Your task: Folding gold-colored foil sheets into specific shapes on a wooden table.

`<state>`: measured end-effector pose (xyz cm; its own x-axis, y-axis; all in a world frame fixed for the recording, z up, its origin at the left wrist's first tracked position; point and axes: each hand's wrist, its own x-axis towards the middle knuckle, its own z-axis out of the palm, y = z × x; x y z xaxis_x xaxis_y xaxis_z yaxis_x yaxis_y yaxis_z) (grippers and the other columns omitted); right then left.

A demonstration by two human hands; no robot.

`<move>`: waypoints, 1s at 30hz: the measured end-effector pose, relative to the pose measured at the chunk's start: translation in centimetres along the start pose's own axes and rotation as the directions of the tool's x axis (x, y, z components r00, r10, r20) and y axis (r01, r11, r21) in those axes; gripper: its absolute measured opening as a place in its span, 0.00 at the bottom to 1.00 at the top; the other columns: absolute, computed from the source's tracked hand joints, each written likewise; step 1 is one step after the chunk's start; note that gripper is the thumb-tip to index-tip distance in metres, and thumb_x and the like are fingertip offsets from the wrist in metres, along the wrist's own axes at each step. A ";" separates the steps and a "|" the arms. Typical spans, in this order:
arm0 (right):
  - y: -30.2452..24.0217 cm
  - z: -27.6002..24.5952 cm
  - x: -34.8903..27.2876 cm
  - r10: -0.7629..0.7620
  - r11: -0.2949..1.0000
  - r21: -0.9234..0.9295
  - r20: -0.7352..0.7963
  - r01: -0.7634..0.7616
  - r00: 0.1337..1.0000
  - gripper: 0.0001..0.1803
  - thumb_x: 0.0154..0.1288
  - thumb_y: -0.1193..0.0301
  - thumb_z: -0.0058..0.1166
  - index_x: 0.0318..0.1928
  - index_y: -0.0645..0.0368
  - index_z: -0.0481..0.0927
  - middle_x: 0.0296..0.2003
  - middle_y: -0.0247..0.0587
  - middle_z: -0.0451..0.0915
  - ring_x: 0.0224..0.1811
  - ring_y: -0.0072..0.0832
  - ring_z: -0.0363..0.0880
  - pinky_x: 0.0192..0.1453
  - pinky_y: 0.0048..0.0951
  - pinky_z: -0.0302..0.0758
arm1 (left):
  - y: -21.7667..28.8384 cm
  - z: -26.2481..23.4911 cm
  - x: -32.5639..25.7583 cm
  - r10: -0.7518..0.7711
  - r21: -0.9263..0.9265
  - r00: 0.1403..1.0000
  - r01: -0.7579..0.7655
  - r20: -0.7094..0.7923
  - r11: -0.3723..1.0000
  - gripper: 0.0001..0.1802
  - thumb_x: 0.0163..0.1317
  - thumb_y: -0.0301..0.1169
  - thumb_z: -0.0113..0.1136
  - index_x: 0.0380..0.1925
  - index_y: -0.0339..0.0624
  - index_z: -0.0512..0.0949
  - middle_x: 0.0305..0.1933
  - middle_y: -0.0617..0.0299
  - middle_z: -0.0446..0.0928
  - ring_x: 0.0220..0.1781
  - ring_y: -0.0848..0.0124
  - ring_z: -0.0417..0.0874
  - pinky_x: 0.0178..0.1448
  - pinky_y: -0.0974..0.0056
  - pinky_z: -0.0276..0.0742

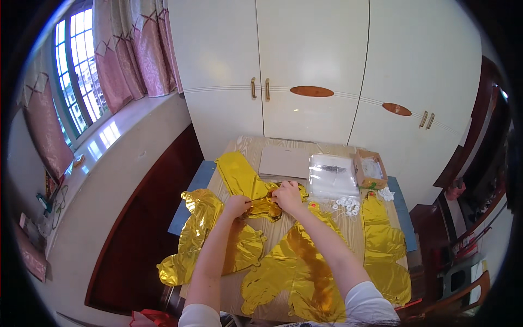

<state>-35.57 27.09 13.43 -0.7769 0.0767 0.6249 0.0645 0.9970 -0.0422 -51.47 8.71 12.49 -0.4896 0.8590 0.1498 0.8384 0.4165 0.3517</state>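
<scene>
Several flat, uninflated gold foil balloons lie across the wooden-topped table. At the middle, a crumpled gold foil balloon [264, 210] sits between my hands, partly folded. My left hand [237, 206] pinches its left edge with the fingers closed. My right hand [289, 196] grips the bunched foil on its right side, fingers curled over it. Beyond my left hand stretches a long smooth gold foil piece [239, 173]; whether it belongs to the crumpled one I cannot tell. Under my forearms lie a left balloon [195, 231] and a near balloon [278, 272].
Another gold balloon [381, 245] hangs toward the right table edge. Farther back are grey-beige card sheets [283, 162], clear plastic bags [333, 182], white ribbon rolls [346, 206] and a cardboard box [370, 170]. White cupboards [310, 49] stand behind the table [248, 143].
</scene>
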 end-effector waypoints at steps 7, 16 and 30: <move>-4.7 -1.5 -0.8 -0.331 0.938 -0.070 0.114 0.340 0.937 0.06 0.57 0.70 0.52 0.35 0.52 0.79 0.32 0.33 0.76 0.43 0.29 0.74 0.48 0.34 0.67 | -1.1 0.9 0.1 -0.021 -0.023 0.996 0.019 -0.081 1.000 0.16 0.60 0.44 0.58 0.32 0.43 0.84 0.33 0.50 0.82 0.37 0.50 0.83 0.43 0.51 0.78; -5.8 -1.1 -0.2 -0.255 0.949 -0.196 -0.013 0.247 0.967 0.06 0.58 0.69 0.50 0.35 0.52 0.78 0.33 0.32 0.76 0.46 0.28 0.73 0.49 0.31 0.67 | -1.4 1.0 0.2 -0.066 -0.140 0.994 0.054 -0.084 0.989 0.16 0.57 0.45 0.62 0.31 0.42 0.84 0.31 0.50 0.82 0.35 0.52 0.83 0.40 0.53 0.77; -5.1 2.1 0.9 0.166 0.986 -0.041 0.204 -0.161 0.965 0.06 0.57 0.63 0.59 0.26 0.45 0.86 0.24 0.28 0.80 0.38 0.27 0.77 0.49 0.37 0.64 | -0.8 0.8 -0.3 -0.130 -0.103 0.990 0.123 -0.055 0.987 0.20 0.47 0.47 0.70 0.35 0.46 0.85 0.34 0.55 0.84 0.37 0.56 0.85 0.42 0.55 0.79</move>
<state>-37.96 22.09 12.55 -0.8665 0.2413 0.4371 0.2146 0.9705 -0.1103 -51.79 8.38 11.49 -0.6064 0.7802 0.1535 0.7424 0.4864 0.4607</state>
